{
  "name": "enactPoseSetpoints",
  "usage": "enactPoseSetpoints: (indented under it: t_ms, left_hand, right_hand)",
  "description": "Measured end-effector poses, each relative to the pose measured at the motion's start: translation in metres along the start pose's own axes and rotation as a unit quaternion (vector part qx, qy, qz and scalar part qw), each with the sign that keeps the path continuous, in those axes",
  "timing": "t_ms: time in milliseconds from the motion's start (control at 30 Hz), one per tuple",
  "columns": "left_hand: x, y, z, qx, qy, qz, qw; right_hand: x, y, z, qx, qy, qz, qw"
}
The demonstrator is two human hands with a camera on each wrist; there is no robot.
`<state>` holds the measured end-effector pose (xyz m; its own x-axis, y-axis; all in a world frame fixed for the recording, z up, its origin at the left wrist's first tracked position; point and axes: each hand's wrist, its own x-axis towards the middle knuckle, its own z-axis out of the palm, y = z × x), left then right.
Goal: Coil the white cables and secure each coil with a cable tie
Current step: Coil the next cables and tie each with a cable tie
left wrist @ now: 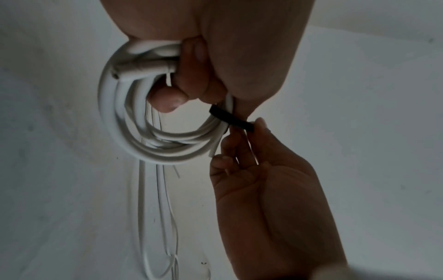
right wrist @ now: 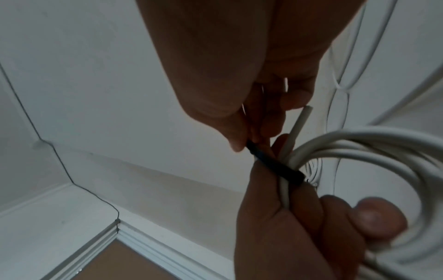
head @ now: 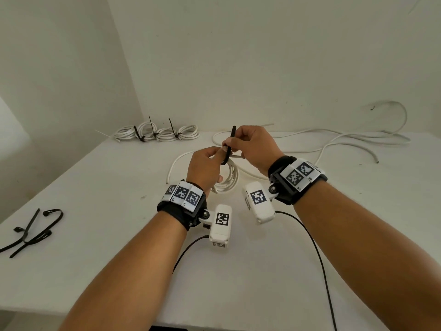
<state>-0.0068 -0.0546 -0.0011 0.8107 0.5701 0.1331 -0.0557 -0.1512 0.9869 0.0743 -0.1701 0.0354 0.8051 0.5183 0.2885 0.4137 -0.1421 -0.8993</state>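
From my head view the tie's locking head is hidden behind my fingers, so I can't tell if the black plastic cable tie (head: 229, 149) is threaded through yet. Both wrist views are dark, and the lower part of the coil is cut off in the right wrist view.

The white round-jacket cable coil (head: 228, 177) is several loops bunched together, with one cut end (right wrist: 304, 117) sticking out of the bundle; it hangs above the white tabletop (head: 119, 235). The tie's band wraps across the bundle where the loops gather.

My left hand (head: 206, 168) is curled round the coil, fingers through the loops, thumb tip (left wrist: 167, 100) showing inside the ring. My right hand (head: 253, 146) pinches the tie's free tail between thumb and fingertips (right wrist: 236, 145), just beside the bundle, tail pointing up.

Three tied white coils (head: 157, 133) sit in a row at the back edge. Loose white cable (head: 346, 139) trails right. Spare black ties (head: 35, 230) lie at the near left.
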Motion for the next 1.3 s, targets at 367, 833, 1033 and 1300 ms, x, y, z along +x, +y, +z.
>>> enactPoseSetpoints:
  t_ms: [367,833,1033,1300]
  left_hand:
    - [0.007,-0.004,-0.02,-0.027,0.04,0.0,0.999]
    - [-0.002,-0.005,-0.019,0.075,0.084,0.115,0.987]
    - [-0.001,-0.009,-0.019,0.117,0.085,0.15,0.978]
    - [-0.002,-0.009,-0.018,0.16,0.066,0.201,0.964]
  right_hand:
    - [-0.003,0.008,0.022,0.228,-0.054,0.091,0.968]
    - [-0.002,0.006,0.012,0.119,-0.186,0.173,0.96]
    - [-0.004,0.004,0.012,0.12,-0.207,0.169,0.956]
    - [-0.002,0.006,0.008,0.163,-0.179,0.194,0.951]
